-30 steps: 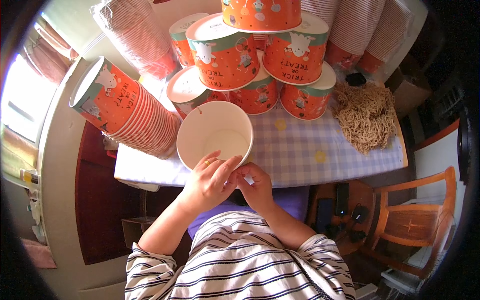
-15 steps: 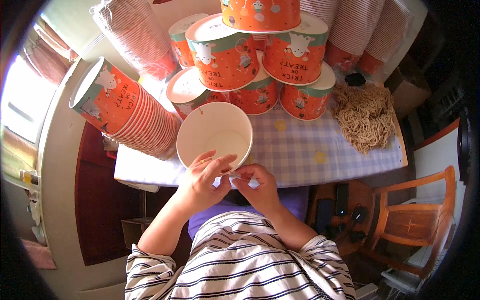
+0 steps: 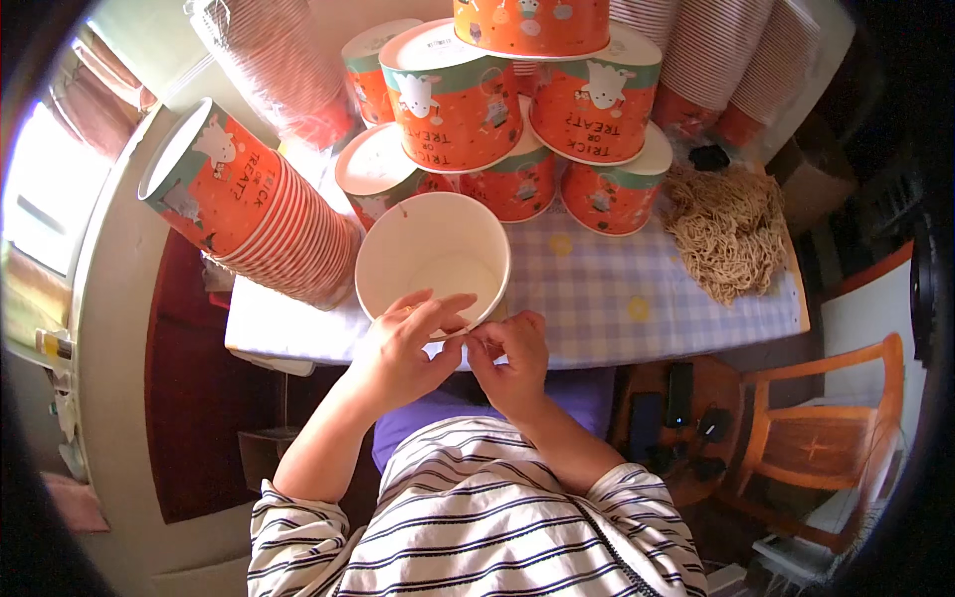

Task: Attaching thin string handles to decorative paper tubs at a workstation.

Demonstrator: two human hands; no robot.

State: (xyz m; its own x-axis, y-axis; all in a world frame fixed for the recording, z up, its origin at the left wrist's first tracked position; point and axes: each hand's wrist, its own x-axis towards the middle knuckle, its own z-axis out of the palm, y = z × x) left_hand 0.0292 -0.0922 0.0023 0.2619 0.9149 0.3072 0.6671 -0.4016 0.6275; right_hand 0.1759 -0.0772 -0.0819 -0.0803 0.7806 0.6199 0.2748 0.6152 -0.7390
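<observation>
Head view, left hand (image 3: 401,346), right hand (image 3: 511,361), both at one open tub (image 3: 433,249)

You have two hands, left hand (image 3: 401,353) and right hand (image 3: 511,365), at one open bucket (image 3: 428,234). Behind that open bucket you can count at least seven upended orange buckets (image 3: 463,129). Left of it you have one stack of nested buckets (image 3: 264,224); farther behind it, one wrapped stack (image 3: 274,70) to its left and at least three rear stacks (image 3: 714,55) to its right. Right of it, you have one heap of cord (image 3: 731,234) and one chair (image 3: 821,433).
</observation>
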